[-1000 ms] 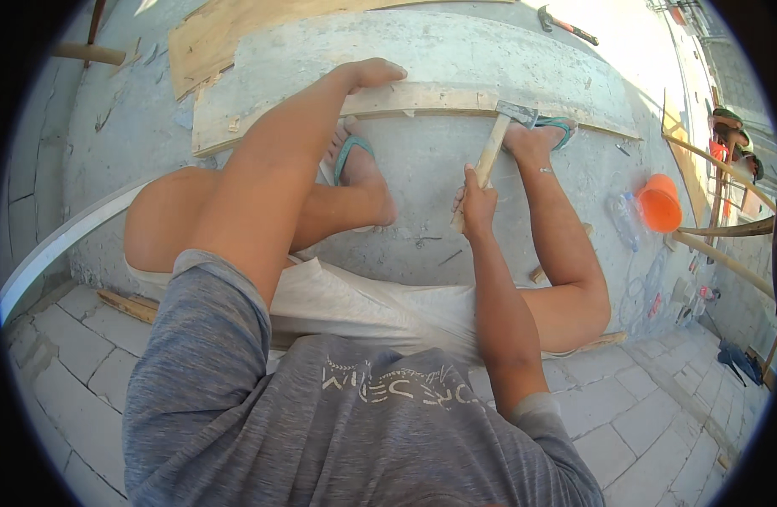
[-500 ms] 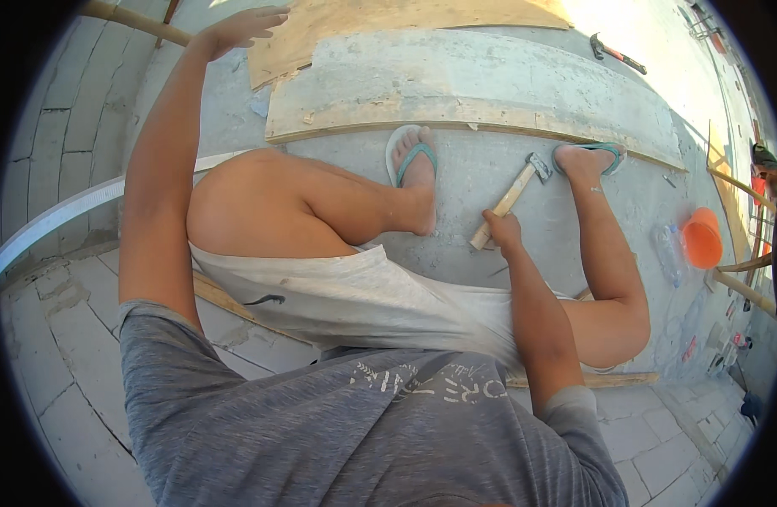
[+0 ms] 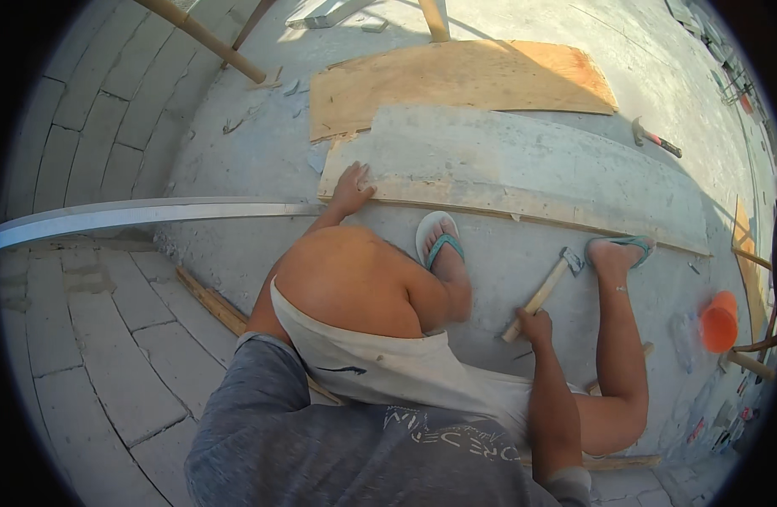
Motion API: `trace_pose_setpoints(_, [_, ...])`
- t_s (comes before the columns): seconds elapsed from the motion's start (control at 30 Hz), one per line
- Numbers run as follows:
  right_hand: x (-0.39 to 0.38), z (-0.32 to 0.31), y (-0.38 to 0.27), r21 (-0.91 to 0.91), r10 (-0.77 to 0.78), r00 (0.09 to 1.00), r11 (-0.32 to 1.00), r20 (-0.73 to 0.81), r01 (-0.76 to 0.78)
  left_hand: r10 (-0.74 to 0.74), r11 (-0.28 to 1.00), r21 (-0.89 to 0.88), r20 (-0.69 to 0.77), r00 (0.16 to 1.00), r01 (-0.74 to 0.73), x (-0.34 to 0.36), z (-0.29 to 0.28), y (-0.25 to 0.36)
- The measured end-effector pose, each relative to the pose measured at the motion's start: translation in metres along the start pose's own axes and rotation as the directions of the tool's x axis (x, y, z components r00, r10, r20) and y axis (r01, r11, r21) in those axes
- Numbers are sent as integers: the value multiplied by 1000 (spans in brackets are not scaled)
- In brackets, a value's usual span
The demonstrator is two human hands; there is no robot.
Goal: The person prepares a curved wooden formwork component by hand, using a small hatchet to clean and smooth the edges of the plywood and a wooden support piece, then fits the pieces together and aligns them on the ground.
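Observation:
My left hand [image 3: 351, 189] lies on the left end of a long grey-coated board [image 3: 524, 156], its fingers apart. A wooden strip [image 3: 490, 201] runs along that board's near edge. In my right hand [image 3: 536, 326] is a hammer [image 3: 547, 289], gripped near the butt of its wooden handle. The hammer's metal head points away from me, just short of my right foot in its sandal. My left foot [image 3: 442, 237] stands close to the strip, between my two hands.
Beyond the board lies a bare plywood sheet [image 3: 456, 80]. A second hammer [image 3: 656, 139] with a red-and-black handle rests at the far right. An orange bucket [image 3: 719, 323] stands right of my leg. A metal bar [image 3: 160, 211] extends left, near a block wall [image 3: 109, 110].
My left hand has come down from the upper left onto the board's end. The view has shifted, showing more of the far floor. My right hand still holds the hammer.

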State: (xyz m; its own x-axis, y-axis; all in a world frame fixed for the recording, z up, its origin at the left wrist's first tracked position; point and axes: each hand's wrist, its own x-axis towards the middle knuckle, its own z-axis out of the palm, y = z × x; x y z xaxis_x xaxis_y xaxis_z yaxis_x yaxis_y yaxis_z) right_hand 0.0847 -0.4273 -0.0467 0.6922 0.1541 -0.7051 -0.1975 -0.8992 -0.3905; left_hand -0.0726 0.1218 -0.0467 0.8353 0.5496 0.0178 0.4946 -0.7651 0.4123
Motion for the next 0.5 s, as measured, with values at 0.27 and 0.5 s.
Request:
trace_pose_setpoints(0.27, [3, -4, -8, -48, 3, 1000, 999, 1, -3, -328, 843, -177, 581, 745, 509, 74, -156, -20])
trace_pose_setpoints(0.5, [4, -4, -16, -31, 18, 1000, 999, -17, -19, -427, 889, -36, 293, 855, 456, 146, -211, -61])
